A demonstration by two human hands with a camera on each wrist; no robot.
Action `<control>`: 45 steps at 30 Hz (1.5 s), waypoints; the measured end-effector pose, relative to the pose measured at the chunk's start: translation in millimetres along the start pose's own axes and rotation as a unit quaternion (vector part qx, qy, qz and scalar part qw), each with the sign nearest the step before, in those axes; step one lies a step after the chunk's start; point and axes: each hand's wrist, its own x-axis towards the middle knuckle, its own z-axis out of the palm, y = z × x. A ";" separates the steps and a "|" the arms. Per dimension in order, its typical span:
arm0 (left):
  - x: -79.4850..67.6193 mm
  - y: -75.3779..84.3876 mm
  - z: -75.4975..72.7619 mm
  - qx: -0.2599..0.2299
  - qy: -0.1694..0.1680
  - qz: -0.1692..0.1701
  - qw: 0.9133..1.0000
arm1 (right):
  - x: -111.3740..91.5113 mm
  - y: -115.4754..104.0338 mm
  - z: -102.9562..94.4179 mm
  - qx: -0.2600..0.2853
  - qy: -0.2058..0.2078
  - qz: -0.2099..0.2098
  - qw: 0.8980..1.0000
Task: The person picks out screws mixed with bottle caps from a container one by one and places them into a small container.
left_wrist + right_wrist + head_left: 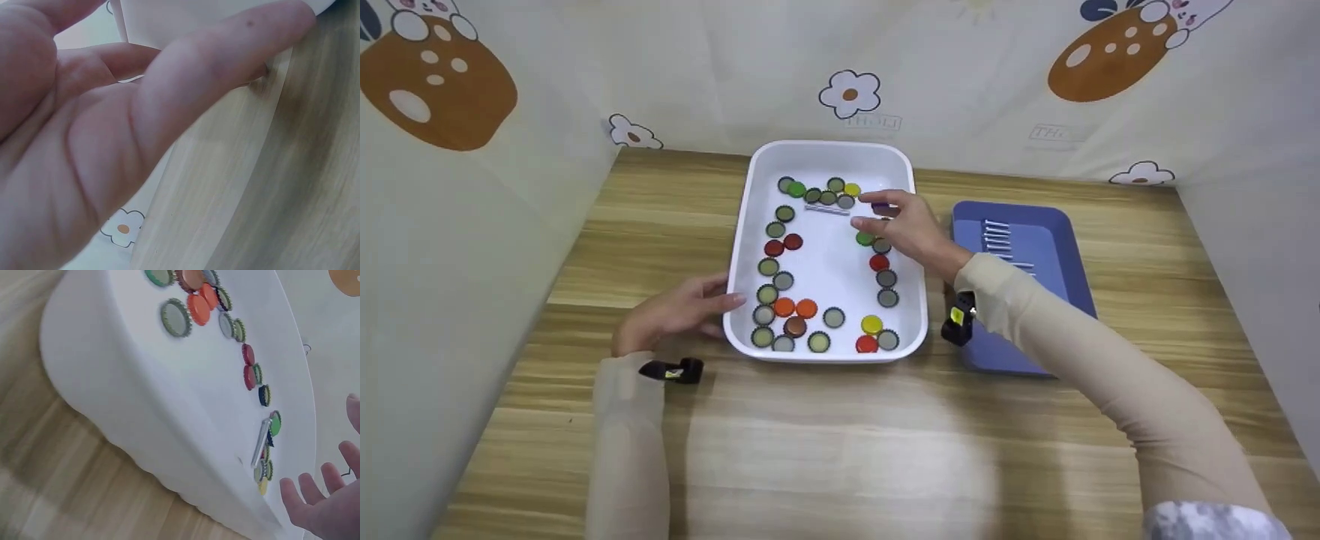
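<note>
A white plastic tub [826, 255] holds crown bottle caps, such as orange caps [806, 308] and red caps [793, 241], laid mostly along its sides. Below the upper row of caps lie slim silver metal rods [826, 210], side by side. My right hand [911, 225] is over the tub's right part, thumb and forefinger apart with nothing between them. In the right wrist view its fingers [311, 489] are spread loosely. My left hand [682, 306] rests against the tub's left wall, its thumb straight at the rim; the left wrist view shows the other fingers partly hidden behind the thumb [225, 50].
Right of the tub lies a blue tray [1020, 214] with several silver rods [997, 238] in a column; my right forearm passes over it. Both stand on a wood-grain table [840, 435]. Printed cloth walls [735, 67] close off the back and sides.
</note>
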 end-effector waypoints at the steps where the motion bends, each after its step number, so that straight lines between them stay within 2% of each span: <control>1: -0.2 0.1 -0.1 -0.002 0.000 -0.001 1.000 | 2.0 -1.7 1.2 -0.003 -0.003 0.001 1.000; 10: -3.4 -0.3 -1.9 0.005 0.010 -0.009 1.000 | 12.9 -16.7 18.1 -0.012 -0.013 -0.004 1.000; 18: -1.9 -1.3 -1.7 0.007 0.009 -0.013 1.000 | 17.5 -17.1 25.3 -0.046 -0.012 0.004 0.999; 27: -0.5 -0.2 -0.6 0.003 0.003 0.000 1.000 | 27.2 -21.9 23.2 -0.053 -0.007 -0.037 0.998; 35: -0.6 1.5 0.7 0.005 0.003 -0.008 1.000 | 32.2 -18.7 26.4 -0.066 0.000 -0.040 0.997; 45: 0.7 0.2 0.6 0.002 0.006 -0.014 1.000 | 40.7 -11.3 28.0 -0.071 0.022 -0.072 0.995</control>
